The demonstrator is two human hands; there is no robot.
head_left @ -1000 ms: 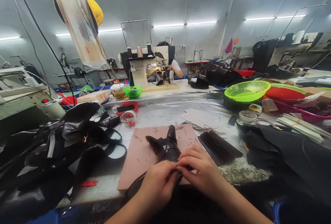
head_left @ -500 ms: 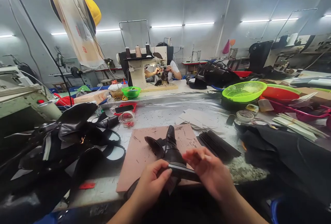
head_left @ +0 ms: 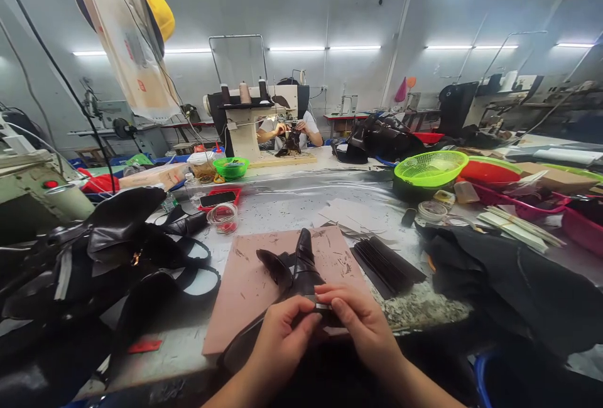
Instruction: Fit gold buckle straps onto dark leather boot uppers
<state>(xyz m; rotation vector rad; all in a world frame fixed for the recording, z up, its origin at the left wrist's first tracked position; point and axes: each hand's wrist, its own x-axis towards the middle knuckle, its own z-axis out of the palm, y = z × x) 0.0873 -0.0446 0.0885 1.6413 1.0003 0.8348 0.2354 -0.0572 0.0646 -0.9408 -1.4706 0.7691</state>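
My left hand [head_left: 281, 340] and my right hand [head_left: 362, 326] meet at the near edge of a pink cutting mat [head_left: 245, 289]. Both pinch the near end of a dark brown leather boot upper [head_left: 301, 270] that lies on the mat and points away from me. The fingertips of both hands press together on a narrow dark strip at the upper's edge. A stack of dark leather strips [head_left: 386, 263] lies just right of the mat.
A heap of black leather pieces [head_left: 108, 251] fills the left. Black fabric [head_left: 513, 282] covers the right. Green basket [head_left: 436, 167], orange basket [head_left: 490, 171], tape rolls [head_left: 223, 216] and a phone [head_left: 217, 198] sit farther back. Another person sews at a machine [head_left: 245, 119] beyond.
Half a second ago my hands were apart with a dark strip stretched between them. Now they have closed together again on the upper's near edge. The view shifted slightly left.
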